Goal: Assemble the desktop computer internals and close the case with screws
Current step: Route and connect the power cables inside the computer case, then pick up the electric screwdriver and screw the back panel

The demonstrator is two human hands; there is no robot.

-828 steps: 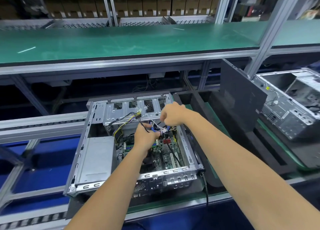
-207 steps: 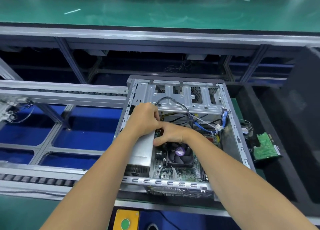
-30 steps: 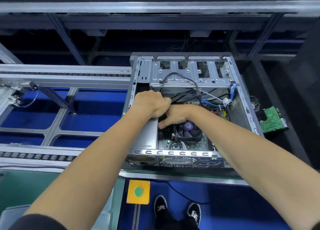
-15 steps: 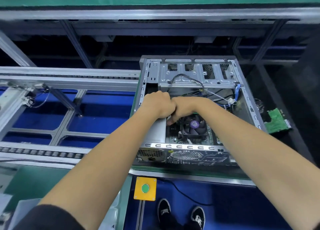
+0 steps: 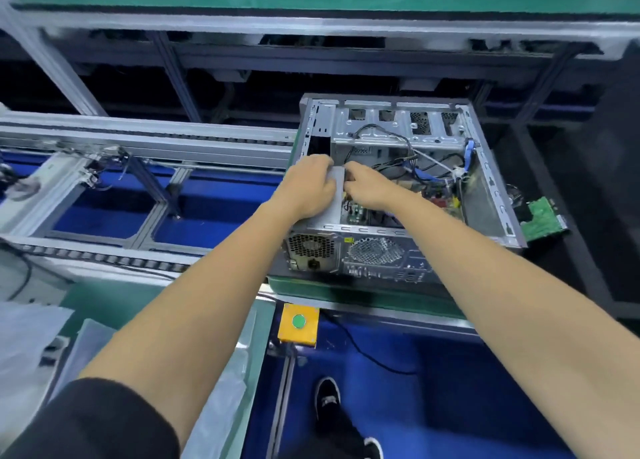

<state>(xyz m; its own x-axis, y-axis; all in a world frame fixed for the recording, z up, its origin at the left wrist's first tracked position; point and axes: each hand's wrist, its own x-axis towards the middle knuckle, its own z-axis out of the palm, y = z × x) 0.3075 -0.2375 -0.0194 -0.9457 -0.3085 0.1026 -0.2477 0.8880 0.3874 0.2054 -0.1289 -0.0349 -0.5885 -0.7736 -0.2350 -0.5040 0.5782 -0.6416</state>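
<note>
The open grey computer case [image 5: 491, 181] lies on its side on the green-edged pallet. Inside at the left sits the grey power supply [image 5: 337, 199]. My left hand [image 5: 310, 188] lies on top of it with fingers bent over its far end. My right hand [image 5: 370, 185] is right beside it, fingers curled at the power supply's far right corner; what the fingertips hold is hidden. Black, blue and white cables [image 5: 412, 154] run from the drive cage [image 5: 398, 126] down to the motherboard [image 5: 440, 200]. My right forearm covers the cooler fan.
A green circuit board part [image 5: 543, 218] lies on the black mat right of the case. A yellow box with a green button [image 5: 298, 323] hangs below the pallet edge. Conveyor rails [image 5: 138, 143] run left. Clear plastic bags [image 5: 31, 348] lie at lower left.
Both hands have shifted toward the far end of the power supply and have parted slightly. My right forearm now hides the fan. The view has swung so that the case sits further right.
</note>
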